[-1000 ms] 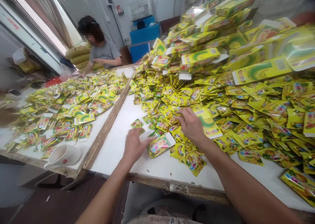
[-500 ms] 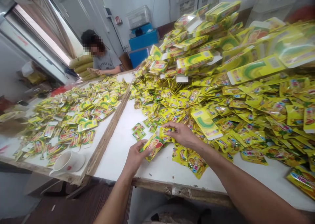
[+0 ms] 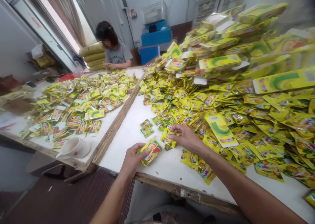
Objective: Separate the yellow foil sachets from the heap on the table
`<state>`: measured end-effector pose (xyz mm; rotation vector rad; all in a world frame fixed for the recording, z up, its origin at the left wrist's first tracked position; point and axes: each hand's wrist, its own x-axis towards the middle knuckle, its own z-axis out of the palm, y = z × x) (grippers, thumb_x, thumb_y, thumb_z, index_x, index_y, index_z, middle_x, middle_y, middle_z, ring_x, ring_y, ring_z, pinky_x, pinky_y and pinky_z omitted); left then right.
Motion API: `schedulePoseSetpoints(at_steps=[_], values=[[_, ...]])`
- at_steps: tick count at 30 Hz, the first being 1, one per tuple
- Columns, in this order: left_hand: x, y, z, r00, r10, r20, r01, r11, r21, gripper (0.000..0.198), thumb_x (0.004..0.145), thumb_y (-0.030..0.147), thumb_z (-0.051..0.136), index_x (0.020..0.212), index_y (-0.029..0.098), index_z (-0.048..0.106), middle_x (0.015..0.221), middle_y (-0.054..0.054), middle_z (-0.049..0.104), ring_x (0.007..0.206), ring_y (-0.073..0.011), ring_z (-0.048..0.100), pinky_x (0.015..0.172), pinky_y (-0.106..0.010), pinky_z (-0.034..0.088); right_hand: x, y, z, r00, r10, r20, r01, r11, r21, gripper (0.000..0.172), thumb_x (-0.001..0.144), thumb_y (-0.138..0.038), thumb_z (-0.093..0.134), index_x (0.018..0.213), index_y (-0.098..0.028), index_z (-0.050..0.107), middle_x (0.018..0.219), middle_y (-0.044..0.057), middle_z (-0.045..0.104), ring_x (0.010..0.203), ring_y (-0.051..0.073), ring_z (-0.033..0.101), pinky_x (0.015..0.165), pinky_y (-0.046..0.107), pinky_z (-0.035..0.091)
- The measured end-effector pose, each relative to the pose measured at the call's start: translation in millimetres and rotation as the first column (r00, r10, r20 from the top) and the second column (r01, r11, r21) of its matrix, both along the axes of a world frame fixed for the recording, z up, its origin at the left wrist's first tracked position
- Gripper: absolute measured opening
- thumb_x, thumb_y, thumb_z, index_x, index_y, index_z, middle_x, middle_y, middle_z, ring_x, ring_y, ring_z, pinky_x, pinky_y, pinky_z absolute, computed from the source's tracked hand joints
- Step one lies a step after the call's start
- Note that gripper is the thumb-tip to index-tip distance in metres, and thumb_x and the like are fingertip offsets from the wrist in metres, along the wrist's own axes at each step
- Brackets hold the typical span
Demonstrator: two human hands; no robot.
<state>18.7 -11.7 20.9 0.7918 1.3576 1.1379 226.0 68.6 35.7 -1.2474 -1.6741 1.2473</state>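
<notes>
Pinching carton (image 3: 155, 150), left fingers (image 3: 136, 146) bent, thumb (image 3: 144, 154) uppermost

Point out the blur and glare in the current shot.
Head view: the stacked yellow boxes at upper right look smeared and hazy; head view: glints sit on the loose yellow sachets; head view: the small carton in the left hand is clearer, though its smallest print is unreadable.

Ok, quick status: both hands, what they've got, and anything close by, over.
Left hand gripping small carton. Right hand pinching at least one yellow sachet. Loose green sachets lie just beyond the carton.
</notes>
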Motion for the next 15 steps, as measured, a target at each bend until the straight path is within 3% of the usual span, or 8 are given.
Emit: schedulePoseSetpoints(at_steps=[2, 4, 10, 15], values=[[-4, -1, 0.4, 0.999, 0.033, 0.035, -0.033, 0.999, 0.006, 0.040, 0.049, 0.033, 0.083, 0.080, 0.014, 0.066, 0.079, -0.004, 0.072, 0.065, -0.0155, 0.064, 0.061, -0.023, 0.049, -9, -2, 2.9, 0.989, -0.077, -0.126, 0.063, 0.991, -0.114, 0.028, 0.059, -0.038, 0.068, 0.070, -0.021, 0.049, 0.066, -0.003, 0.049, 0.060, 0.013, 0.050, 0.058, 0.028, 0.045], [-6, -1, -0.4, 0.996, 0.069, 0.061, -0.070, 0.997, 0.016, 0.040, 0.049, 0.032, 0.083, 0.081, 0.014, 0.066, 0.077, -0.003, 0.072, 0.062, -0.0149, 0.064, 0.059, -0.023, 0.049, -20, -5, 4.1, 0.977, -0.088, -0.192, 0.049, 0.979, -0.198, 0.032, 0.056, -0.037, 0.070, 0.067, -0.021, 0.045, 0.062, -0.005, 0.046, 0.055, 0.011, 0.047, 0.052, 0.026, 0.043], [-18, -2, -8.4, 0.983, 0.126, 0.134, -0.127, 0.992, 0.002, 0.040, 0.050, 0.032, 0.083, 0.080, 0.013, 0.066, 0.069, -0.002, 0.070, 0.056, -0.0126, 0.062, 0.056, -0.022, 0.048, -40, -10, -0.2, 0.991, 0.042, -0.131, -0.065, 0.983, -0.174, 0.034, 0.056, -0.035, 0.072, 0.059, -0.020, 0.042, 0.049, -0.008, 0.039, 0.045, 0.007, 0.035, 0.044, 0.021, 0.027], [-30, -6, -9.7, 0.973, 0.130, 0.193, -0.124, 0.991, -0.047, 0.039, 0.048, 0.028, 0.084, 0.079, 0.013, 0.065, 0.068, -0.002, 0.070, 0.055, -0.0120, 0.061, 0.054, -0.021, 0.048, -47, -1, 6.6, 0.955, 0.233, -0.184, -0.284, 0.899, -0.333, 0.042, 0.050, -0.035, 0.077, 0.055, -0.019, 0.039, 0.046, -0.010, 0.040, 0.043, 0.004, 0.032, 0.043, 0.020, 0.022]])
